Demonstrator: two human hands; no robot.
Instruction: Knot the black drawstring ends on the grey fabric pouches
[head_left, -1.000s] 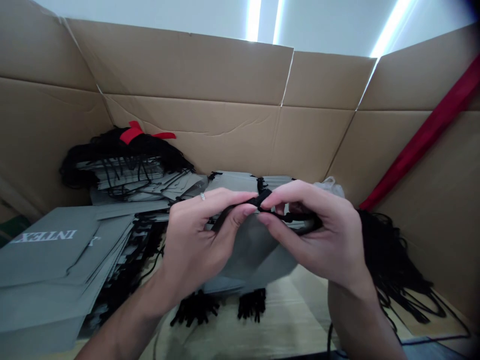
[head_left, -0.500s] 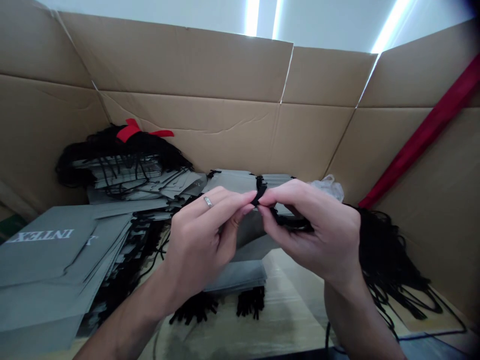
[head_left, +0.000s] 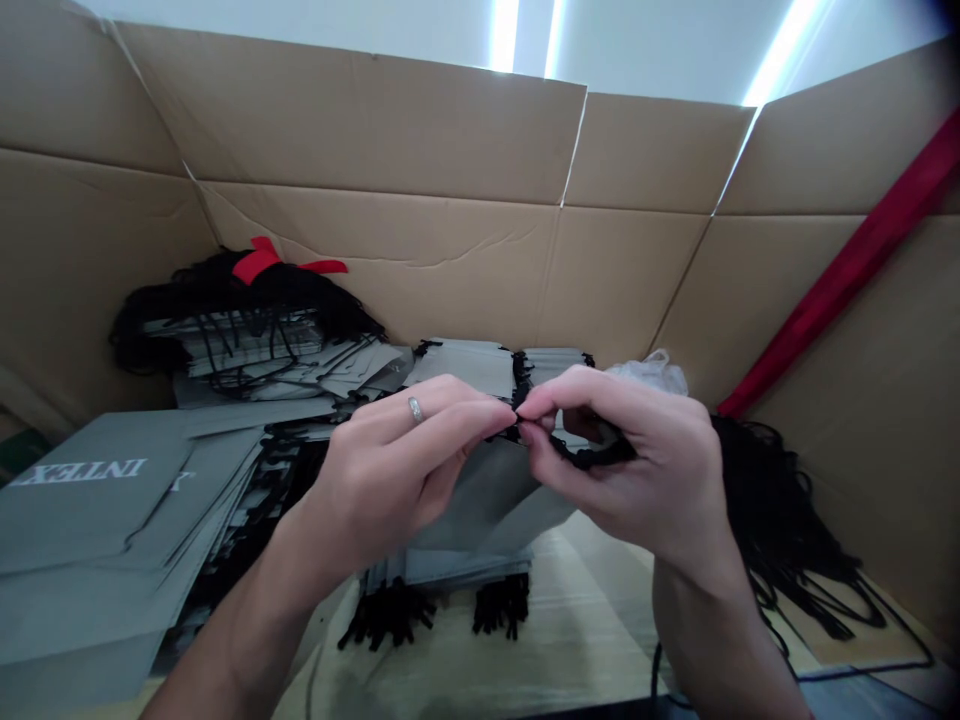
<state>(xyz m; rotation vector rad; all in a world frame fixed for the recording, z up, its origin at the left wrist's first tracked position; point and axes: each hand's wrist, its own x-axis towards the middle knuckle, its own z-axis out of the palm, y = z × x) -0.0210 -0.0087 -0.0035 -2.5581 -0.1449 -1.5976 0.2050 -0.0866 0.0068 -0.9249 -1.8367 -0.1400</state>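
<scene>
Several cardboard panels (head_left: 360, 120) filled the top and sides of the frame, around a pale table (head_left: 585, 620) at the bottom. Grey bags (head_left: 82, 520) with white lettering lay stacked at lower left; a dark red band (head_left: 840, 270) slanted down the right edge, above a heap of dark cords (head_left: 780, 510). Mid-frame, the left hand (head_left: 405, 470) and right hand (head_left: 660, 470) stood in front of farther grey bundles (head_left: 463, 365), partly hiding them, with crumpled plastic (head_left: 661, 372) just behind the right one. One grey sheet (head_left: 502, 490) hung below the meeting fingertips, which pinched a black cord (head_left: 517, 418) between the two hands; more cord curved within the right hand's curl. Counted by size: two hands, one hanging sheet, two black tufts (head_left: 501, 605) at bottom centre, one ring (head_left: 415, 409) on the left hand.
</scene>
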